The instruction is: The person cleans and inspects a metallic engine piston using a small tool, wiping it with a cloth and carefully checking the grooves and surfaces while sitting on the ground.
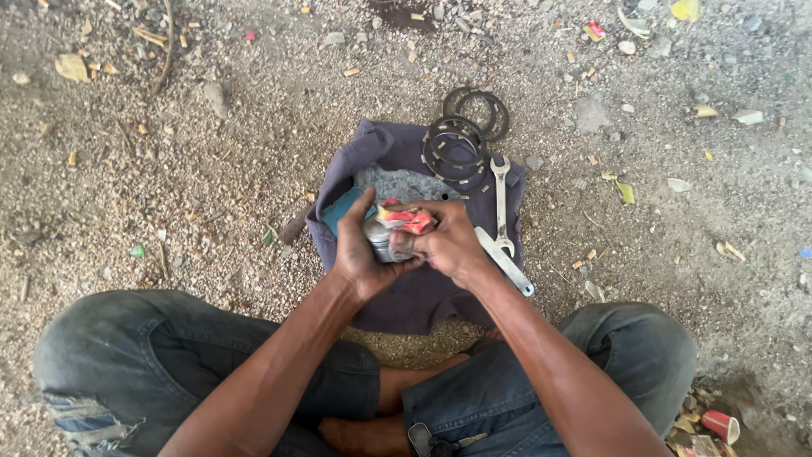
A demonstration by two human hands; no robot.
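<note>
The person sat cross-legged on the gravel ground (169, 169), knees in faded blue jeans (169, 355) spread to either side, with bare feet tucked between them. Both forearms reached forward from the lower edge of the view and met over a dark purple cloth (423, 296) spread flat on the ground just ahead of the legs.

The left hand (359, 250) was wrapped around a small grey metal cylindrical part (381, 237), its thumb raised along the upper side and its fingers closed beneath. The right hand (448, 241) was pressed against the same part from the other side, fingers curled tight on a crumpled red and yellow rag (406, 218) that lay over the top of the metal. The two hands touched each other around the piece, held above the middle of the cloth.

Just right of the right wrist, a flat silver metal bar (505, 261) lay slantwise on the cloth. Beside it, a little farther out, a silver open-ended spanner (501, 203) lay nearly upright in the view. Under the hands a patch of teal fabric (342, 207) and a grey speckled piece (406, 182) showed on the cloth.

At the far edge of the cloth sat a stack of dark metal rings (457, 148), and another dark ring (482, 110) overlapped them, resting on the gravel beyond. A red paper cup (719, 423) lay near the right knee.
</note>
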